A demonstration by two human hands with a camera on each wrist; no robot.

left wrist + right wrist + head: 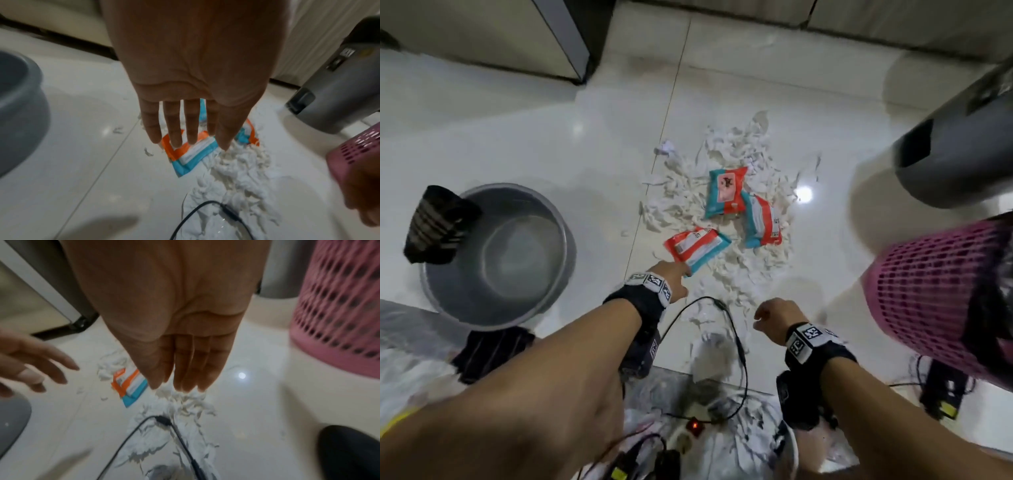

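Three orange-and-teal packets lie on the white tile floor among shredded white paper (743, 274): the nearest (697, 246), one behind it (726, 193) and one to the right (762, 222). My left hand (683, 272) reaches the near corner of the nearest packet (189, 157). In the left wrist view that hand (185, 142) has straight, spread fingers over the packet and grips nothing; I cannot tell whether they touch it. My right hand (763, 317) hovers empty over the paper scraps (185, 404), and the right wrist view shows its (179, 386) fingers straight and together.
A grey basin (496, 253) with a dark cloth (438, 224) on its rim stands at the left. At the right are a pink mesh basket (935, 298) and a grey bin (955, 150). A black cable (736, 339) crosses the scraps towards a power strip (695, 426).
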